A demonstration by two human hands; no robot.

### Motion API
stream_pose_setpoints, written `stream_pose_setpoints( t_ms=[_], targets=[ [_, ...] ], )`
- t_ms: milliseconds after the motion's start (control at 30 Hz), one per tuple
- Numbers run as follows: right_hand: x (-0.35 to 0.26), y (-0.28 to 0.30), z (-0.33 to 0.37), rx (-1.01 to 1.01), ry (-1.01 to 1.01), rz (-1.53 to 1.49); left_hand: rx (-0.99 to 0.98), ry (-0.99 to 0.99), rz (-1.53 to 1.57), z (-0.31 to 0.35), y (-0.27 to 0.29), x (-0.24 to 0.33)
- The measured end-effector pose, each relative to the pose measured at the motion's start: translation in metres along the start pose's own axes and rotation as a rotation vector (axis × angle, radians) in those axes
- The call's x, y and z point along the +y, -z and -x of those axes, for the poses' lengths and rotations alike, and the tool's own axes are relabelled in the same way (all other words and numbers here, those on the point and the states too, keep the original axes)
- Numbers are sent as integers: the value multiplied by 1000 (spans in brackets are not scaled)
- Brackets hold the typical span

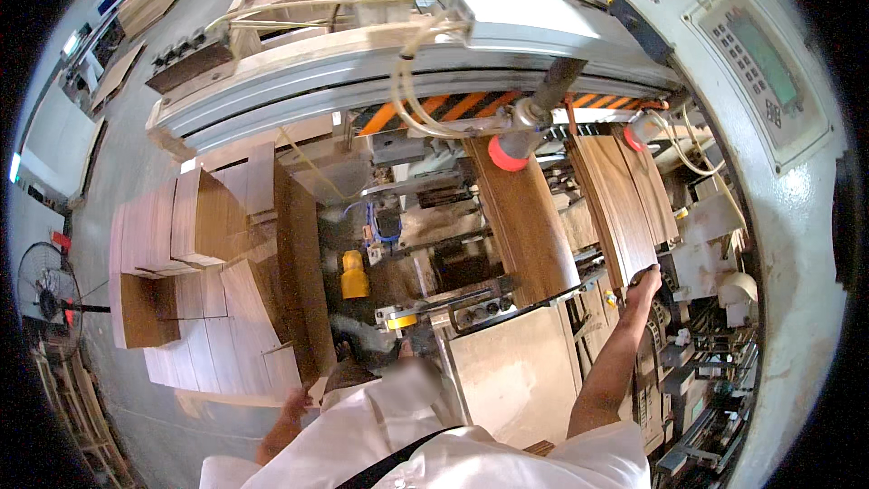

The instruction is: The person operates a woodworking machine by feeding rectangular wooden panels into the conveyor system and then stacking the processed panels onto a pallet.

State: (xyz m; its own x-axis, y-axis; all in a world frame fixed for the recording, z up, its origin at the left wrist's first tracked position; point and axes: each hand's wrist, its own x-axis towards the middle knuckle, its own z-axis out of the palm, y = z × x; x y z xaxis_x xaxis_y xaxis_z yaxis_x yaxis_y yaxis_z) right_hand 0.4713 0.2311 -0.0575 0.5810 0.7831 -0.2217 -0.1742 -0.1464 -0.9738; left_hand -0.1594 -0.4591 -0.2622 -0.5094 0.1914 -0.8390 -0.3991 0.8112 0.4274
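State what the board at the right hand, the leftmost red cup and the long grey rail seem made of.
Board at the right hand: wood or wood-look laminate, perhaps satin; streaky brown grain shows.
Leftmost red cup: probably rubber or plastic, matt; even, saturated colour.
Long grey rail: likely aluminium, smooth; silvery, straight-grooved face.

The board (pixel 614 213) is grained brown, the shirt (pixel 543 464) white

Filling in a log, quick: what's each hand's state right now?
Left hand: beside the panel stack; open or closed cannot be told.
Right hand: at the brown board's near end; grip hidden, cannot be told.
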Motion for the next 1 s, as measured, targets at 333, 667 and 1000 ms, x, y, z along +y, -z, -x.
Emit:
stream_pose_setpoints(
  t_ms=[333,667,1000],
  targets=[
    [41,-16,218,-415,-73,225,271,-74,27,-22,8,-14],
    [169,-33,548,-1120,-366,1244,496,67,-152,-136,111,88],
    [165,-16,563,-993,-327,1516,574,259,-319,-226,120,112]
  ],
)
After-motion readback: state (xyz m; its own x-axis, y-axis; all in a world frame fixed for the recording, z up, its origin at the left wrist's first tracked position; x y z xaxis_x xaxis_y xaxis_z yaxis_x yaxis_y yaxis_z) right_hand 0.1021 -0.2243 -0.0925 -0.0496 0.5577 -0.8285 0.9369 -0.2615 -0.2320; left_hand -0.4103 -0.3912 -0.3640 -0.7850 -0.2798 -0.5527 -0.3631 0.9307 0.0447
